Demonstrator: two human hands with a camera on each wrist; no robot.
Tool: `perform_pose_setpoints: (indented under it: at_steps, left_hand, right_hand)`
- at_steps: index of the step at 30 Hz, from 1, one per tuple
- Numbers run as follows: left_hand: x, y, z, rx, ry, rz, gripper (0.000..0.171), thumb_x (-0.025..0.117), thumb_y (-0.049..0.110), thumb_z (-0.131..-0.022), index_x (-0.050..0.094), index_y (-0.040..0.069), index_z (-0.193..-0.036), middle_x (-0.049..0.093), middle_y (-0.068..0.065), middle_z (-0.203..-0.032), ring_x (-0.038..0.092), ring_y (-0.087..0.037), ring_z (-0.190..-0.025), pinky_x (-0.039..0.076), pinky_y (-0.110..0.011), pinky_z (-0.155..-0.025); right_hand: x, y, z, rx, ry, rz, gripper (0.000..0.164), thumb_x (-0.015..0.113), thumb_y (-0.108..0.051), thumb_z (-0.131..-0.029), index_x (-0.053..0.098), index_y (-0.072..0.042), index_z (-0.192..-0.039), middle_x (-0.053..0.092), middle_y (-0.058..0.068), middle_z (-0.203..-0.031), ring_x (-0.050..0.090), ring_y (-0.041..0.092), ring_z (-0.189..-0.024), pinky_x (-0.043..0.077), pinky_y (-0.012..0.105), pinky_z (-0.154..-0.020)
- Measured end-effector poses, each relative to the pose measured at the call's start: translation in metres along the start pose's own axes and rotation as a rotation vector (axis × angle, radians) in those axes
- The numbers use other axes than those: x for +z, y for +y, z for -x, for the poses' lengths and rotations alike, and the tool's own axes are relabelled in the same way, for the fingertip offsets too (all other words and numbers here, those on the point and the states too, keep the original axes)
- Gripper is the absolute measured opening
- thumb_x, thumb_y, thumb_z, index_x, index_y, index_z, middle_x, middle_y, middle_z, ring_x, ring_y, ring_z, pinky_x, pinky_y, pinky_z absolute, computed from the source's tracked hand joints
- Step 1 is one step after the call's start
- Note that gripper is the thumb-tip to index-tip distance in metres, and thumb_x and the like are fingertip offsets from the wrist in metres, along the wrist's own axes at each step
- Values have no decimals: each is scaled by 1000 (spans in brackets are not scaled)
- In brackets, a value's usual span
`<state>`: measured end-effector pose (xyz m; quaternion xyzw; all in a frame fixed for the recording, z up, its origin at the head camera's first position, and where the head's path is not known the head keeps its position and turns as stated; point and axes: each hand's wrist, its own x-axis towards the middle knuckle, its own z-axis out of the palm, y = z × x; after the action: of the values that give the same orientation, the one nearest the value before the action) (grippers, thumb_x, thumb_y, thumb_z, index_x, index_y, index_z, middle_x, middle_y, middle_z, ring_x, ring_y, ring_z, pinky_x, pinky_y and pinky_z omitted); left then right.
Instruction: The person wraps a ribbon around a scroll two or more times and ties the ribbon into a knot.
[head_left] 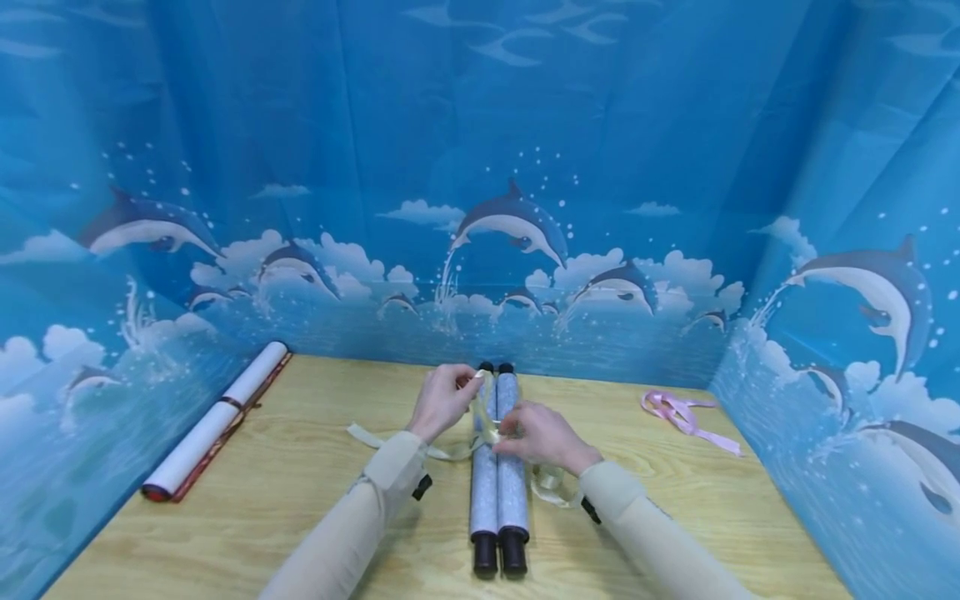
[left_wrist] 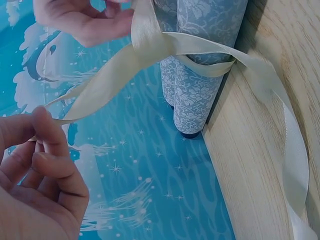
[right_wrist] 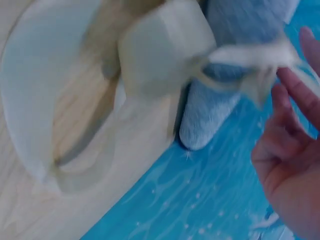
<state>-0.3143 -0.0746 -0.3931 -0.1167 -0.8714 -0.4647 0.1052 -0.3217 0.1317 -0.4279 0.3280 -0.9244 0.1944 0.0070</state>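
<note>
Two scrolls (head_left: 513,492) in grey-white floral cloth, with dark end knobs, lie side by side on the table. A cream ribbon (left_wrist: 102,87) passes around them. My left hand (head_left: 441,402) pinches a stretch of that ribbon above the far half of the scrolls, drawing it taut in the left wrist view. Near the middle of the scrolls, my right hand (head_left: 543,435) holds the ribbon between thumb and fingers; the right wrist view is blurred there. One ribbon tail trails left on the wood, and a loose coil lies right of the scrolls.
A white scroll (head_left: 213,433) with a red edge and a dark tie lies at the table's left. A pink ribbon (head_left: 686,415) rests at the right. Blue dolphin-print curtains (head_left: 405,333) stand around the wooden table (head_left: 300,475).
</note>
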Motion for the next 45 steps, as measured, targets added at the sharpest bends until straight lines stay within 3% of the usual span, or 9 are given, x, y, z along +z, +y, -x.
perform_pose_setpoints:
  at_steps: [3, 7, 14, 18, 21, 24, 32, 39, 45]
  left_hand:
    - [1, 0, 0, -5, -2, 3, 21, 60, 26, -98, 74, 11, -95, 67, -4, -75, 60, -13, -56, 51, -30, -52]
    - [3, 0, 1, 0, -4, 5, 20, 60, 25, -98, 74, 10, -97, 68, -8, -76, 59, -12, -55, 50, -30, -51]
    - [2, 1, -1, -3, 0, -1, 19, 60, 24, -98, 74, 11, -98, 68, -8, -77, 59, -12, -56, 50, -30, -52]
    - [1, 1, -1, -16, -4, -6, 19, 60, 24, -98, 74, 12, -97, 68, -6, -77, 59, -13, -57, 50, -30, -52]
    - [1, 0, -1, -26, -7, -9, 20, 60, 25, -98, 74, 11, -99, 68, -6, -77, 59, -13, -57, 50, -30, -52]
    - [1, 0, -1, -31, -8, -8, 22, 60, 25, -98, 74, 9, -100, 68, -6, -78, 59, -13, -57, 50, -30, -52]
    - [1, 2, -2, -31, 10, 4, 20, 60, 26, -98, 74, 12, -96, 67, -4, -76, 59, -13, -57, 50, -30, -52]
    - [2, 2, -2, -24, 15, -5, 19, 61, 26, -97, 74, 13, -94, 67, -3, -75, 59, -12, -57, 50, -30, -53]
    - [2, 1, -3, -24, 10, -7, 19, 60, 26, -98, 74, 13, -96, 70, -7, -79, 59, -12, -58, 50, -30, -53]
  right_hand:
    - [8, -5, -1, -14, 15, 61, 18, 74, -39, -86, 74, -22, -83, 58, -10, -86, 52, 6, -75, 45, 24, -63]
    - [12, -8, -3, -51, 16, -75, 14, 68, -29, -92, 72, -20, -82, 63, -9, -79, 53, 4, -69, 46, 22, -62]
    - [2, -5, 0, -80, -115, -287, 27, 55, -15, -100, 69, -7, -120, 74, 8, -102, 53, 2, -64, 48, 23, -64]
    - [-1, 3, 4, -33, -179, -313, 35, 52, -14, -100, 60, -12, -135, 70, 12, -91, 45, 3, -57, 43, 22, -60]
    - [-2, 10, 7, -3, -169, -348, 33, 56, -17, -99, 63, -12, -131, 65, 7, -74, 47, 5, -56, 44, 24, -56]
    - [-2, 17, 8, 23, -136, -366, 22, 61, -21, -97, 71, -14, -115, 67, 1, -77, 53, 6, -60, 45, 23, -56]
    - [-6, 31, 9, 69, -96, -218, 11, 71, -22, -89, 71, -15, -81, 64, -1, -68, 51, 6, -58, 45, 23, -56]
    - [-9, 27, 8, 133, -86, -190, 33, 81, -31, -81, 55, -12, -89, 58, -3, -73, 52, 10, -64, 44, 26, -59]
    - [1, 12, 5, -33, -8, -48, 24, 75, -31, -86, 66, -18, -103, 59, -4, -89, 53, 11, -77, 45, 28, -67]
